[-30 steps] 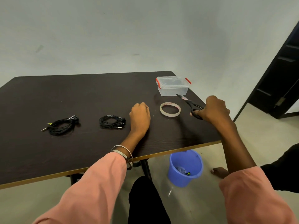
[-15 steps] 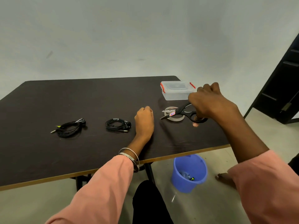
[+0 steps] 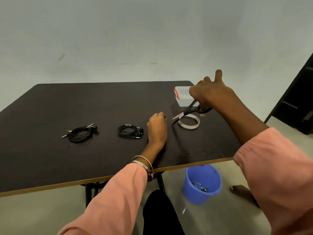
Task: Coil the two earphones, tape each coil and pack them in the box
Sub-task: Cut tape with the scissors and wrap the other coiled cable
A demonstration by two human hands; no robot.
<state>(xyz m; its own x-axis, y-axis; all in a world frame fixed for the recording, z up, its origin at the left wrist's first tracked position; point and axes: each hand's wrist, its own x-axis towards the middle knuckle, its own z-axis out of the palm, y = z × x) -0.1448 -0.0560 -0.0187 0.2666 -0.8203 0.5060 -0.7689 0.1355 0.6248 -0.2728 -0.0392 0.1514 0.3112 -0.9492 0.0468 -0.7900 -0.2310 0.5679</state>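
Observation:
Two black earphones lie coiled on the dark table point(image 3: 50, 158): one earphone point(image 3: 81, 132) at the left, the other earphone point(image 3: 129, 131) just left of my left hand point(image 3: 157, 128). That hand rests on the table as a closed fist, holding nothing that I can see. My right hand point(image 3: 208, 94) holds black scissors point(image 3: 189, 111) in the air, blades slightly apart, pointing down-left over the clear tape roll point(image 3: 188, 122). The clear box point(image 3: 182, 97) with red clips stands behind, closed, partly hidden by my right hand.
A blue bucket point(image 3: 202, 183) with some scraps stands on the floor under the table's near right edge. A bare foot point(image 3: 240, 189) is beside it. A dark door point(image 3: 298, 99) is at the far right.
My right hand has lifted the scissors off the table and swung them left over the tape roll, blades now pointing down-left. My left fist has stayed put.

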